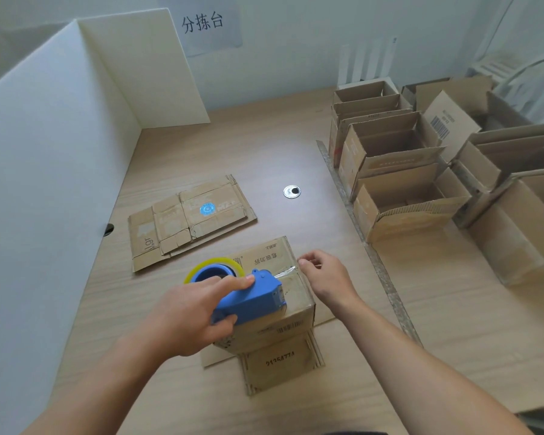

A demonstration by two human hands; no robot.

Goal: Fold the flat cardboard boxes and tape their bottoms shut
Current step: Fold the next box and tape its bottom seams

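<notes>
A folded brown cardboard box [269, 255] stands bottom-up on the table in front of me, its lower flaps spread flat beneath it. My left hand [189, 312] grips a blue tape dispenser [248, 298] with a yellowish roll, resting on the box's top face. A strip of clear tape [285, 271] runs from the dispenser to the box's right edge. There my right hand [325, 274] pinches the tape's end against the edge. A small stack of flat cardboard boxes [189, 219] lies further back on the left.
Several folded open boxes [399, 171] crowd the right side of the wooden table [233, 146], beyond a metal strip [368, 243]. A white partition [51, 146] walls off the left. A round metal cable cap [291, 192] sits mid-table.
</notes>
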